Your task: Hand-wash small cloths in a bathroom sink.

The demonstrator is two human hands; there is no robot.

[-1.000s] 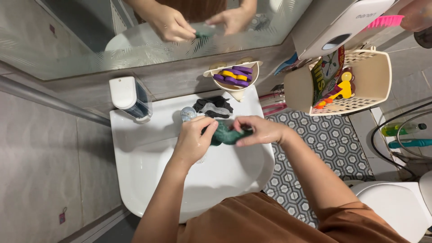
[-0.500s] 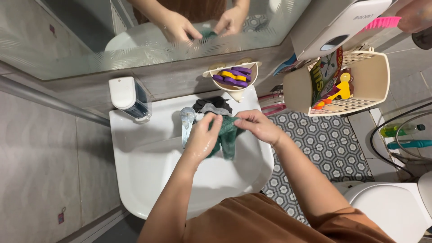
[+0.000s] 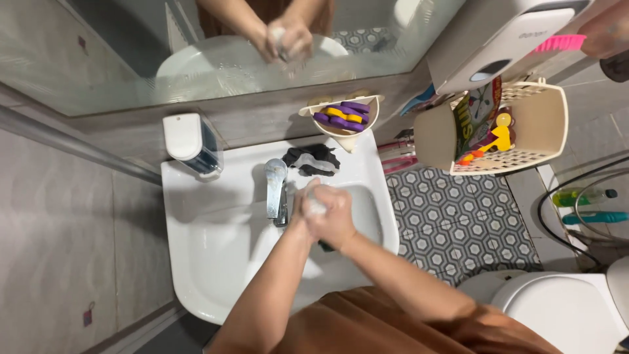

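Squeezing a green cloth (image 3: pixel 325 246), the left hand (image 3: pixel 303 208) and right hand (image 3: pixel 335 215) press together over the sink (image 3: pixel 216 262), beside the tap (image 3: pixel 274 187).

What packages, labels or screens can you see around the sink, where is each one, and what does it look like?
Colourful packet: standing in the cream wall basket right of the sink; flat, green, red and yellow print.
White wall dispenser: above the basket; boxy, with a small dark oval window and a grey printed mark.
Soap dispenser: sink's back left corner; white top, dark blue body, no label visible.
Small tag: on the grey wall tile, lower left; reddish and blue.
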